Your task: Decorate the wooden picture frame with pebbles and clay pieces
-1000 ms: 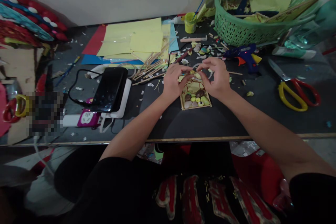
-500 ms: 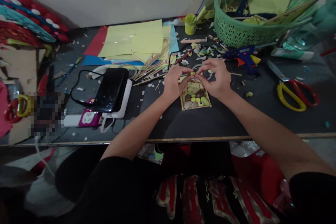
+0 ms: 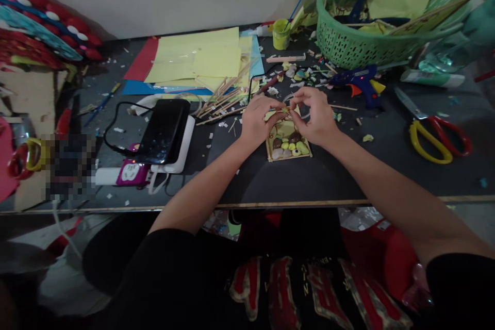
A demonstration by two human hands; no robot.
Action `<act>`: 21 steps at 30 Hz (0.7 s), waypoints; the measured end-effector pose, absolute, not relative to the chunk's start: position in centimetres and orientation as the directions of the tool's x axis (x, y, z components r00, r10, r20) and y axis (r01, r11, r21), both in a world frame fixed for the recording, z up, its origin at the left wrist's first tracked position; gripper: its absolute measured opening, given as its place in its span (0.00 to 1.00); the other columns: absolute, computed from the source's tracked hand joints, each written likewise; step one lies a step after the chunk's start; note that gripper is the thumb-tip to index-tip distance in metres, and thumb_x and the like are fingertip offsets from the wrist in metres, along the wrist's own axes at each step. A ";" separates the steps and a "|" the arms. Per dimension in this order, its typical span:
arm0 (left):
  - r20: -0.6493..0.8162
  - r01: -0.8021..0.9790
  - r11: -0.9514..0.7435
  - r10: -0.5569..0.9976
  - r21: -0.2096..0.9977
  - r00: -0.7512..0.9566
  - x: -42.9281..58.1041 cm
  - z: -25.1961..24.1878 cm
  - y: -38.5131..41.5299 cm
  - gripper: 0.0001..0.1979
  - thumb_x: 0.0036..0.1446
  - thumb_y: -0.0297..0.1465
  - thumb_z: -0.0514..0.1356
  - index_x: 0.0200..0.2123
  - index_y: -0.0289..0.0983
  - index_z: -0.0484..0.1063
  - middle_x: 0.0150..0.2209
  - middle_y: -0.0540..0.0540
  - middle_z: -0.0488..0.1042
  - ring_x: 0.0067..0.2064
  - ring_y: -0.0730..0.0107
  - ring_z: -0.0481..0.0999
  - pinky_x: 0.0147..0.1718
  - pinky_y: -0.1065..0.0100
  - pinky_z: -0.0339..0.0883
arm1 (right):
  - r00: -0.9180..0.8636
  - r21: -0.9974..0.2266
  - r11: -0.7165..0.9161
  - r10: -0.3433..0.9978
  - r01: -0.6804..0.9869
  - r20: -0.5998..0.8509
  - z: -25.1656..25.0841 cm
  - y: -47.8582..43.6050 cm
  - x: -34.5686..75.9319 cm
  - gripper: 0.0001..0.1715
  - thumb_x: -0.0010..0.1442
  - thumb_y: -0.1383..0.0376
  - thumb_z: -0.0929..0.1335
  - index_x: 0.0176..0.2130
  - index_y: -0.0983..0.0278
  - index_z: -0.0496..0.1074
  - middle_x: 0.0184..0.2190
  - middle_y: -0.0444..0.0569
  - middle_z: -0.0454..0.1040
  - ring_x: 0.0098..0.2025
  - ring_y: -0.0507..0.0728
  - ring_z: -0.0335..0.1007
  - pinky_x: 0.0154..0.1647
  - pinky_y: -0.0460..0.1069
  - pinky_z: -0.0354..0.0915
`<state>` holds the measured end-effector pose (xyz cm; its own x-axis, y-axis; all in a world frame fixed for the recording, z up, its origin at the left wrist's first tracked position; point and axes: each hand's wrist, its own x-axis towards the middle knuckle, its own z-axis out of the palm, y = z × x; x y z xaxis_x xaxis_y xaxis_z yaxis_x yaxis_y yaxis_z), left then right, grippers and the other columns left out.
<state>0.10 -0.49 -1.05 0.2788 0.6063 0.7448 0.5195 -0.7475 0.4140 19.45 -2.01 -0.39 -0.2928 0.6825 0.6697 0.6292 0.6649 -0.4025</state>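
A small stick-framed picture (image 3: 289, 154) lies on the dark table, with yellow, brown and grey pebbles glued along its near part and thin brown lines above them. Over its far edge, my left hand (image 3: 257, 119) pinches a tiny yellowish piece (image 3: 285, 110) between thumb and index finger. My right hand (image 3: 315, 116) meets it from the other side, its thumb and index fingertips closed at the same piece. What exactly the piece is, I cannot make out. Both hands partly cover the frame's far corners.
Behind the hands lie thin wooden sticks (image 3: 222, 100), yellow paper sheets (image 3: 193, 56) and paper scraps. To the right are a blue glue gun (image 3: 361, 82), scissors (image 3: 429, 131) and a green basket (image 3: 359, 44). A phone (image 3: 164, 131) rests on a white power bank at left.
The right fingers have shifted slightly around the small yellowish piece. The left hand and the framed picture stay nearly where they were.
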 end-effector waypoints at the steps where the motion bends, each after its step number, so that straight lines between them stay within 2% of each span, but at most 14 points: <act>1: 0.745 0.519 -0.749 0.605 0.413 0.280 0.1 -1.0 -0.5 0.12 0.61 0.43 0.61 0.36 0.40 0.75 0.34 0.48 0.80 0.38 0.68 0.78 0.43 0.62 0.68 | -0.288 -0.401 0.660 0.684 0.636 0.670 -0.4 -2.0 19.4 0.17 0.58 0.65 0.65 0.49 0.60 0.63 0.41 0.51 0.74 0.49 0.63 0.72 0.54 0.63 0.65; 7: 0.755 0.497 -0.756 0.599 0.425 0.266 0.1 -1.1 -0.7 0.14 0.62 0.43 0.59 0.35 0.39 0.75 0.34 0.47 0.80 0.38 0.70 0.77 0.41 0.65 0.69 | -0.241 -0.410 0.636 0.688 0.653 0.684 -0.4 -2.1 19.3 0.05 0.57 0.64 0.67 0.37 0.59 0.69 0.48 0.51 0.72 0.52 0.62 0.71 0.54 0.61 0.67; 13: 0.722 0.511 -0.742 0.626 0.434 0.294 0.1 -1.3 -0.6 0.18 0.61 0.47 0.58 0.35 0.39 0.76 0.32 0.47 0.80 0.38 0.68 0.78 0.43 0.63 0.69 | -0.253 -0.455 0.610 0.736 0.648 0.628 -0.2 -2.2 19.3 0.06 0.55 0.63 0.67 0.36 0.60 0.68 0.46 0.52 0.72 0.53 0.64 0.70 0.58 0.64 0.65; 21: 0.719 0.487 -0.758 0.617 0.434 0.319 0.1 -1.4 -0.5 0.15 0.61 0.46 0.59 0.35 0.40 0.76 0.33 0.48 0.80 0.39 0.68 0.77 0.45 0.62 0.69 | -0.255 -0.433 0.626 0.715 0.649 0.651 -0.3 -2.3 19.3 0.10 0.52 0.66 0.68 0.37 0.59 0.66 0.40 0.50 0.73 0.47 0.62 0.72 0.53 0.62 0.68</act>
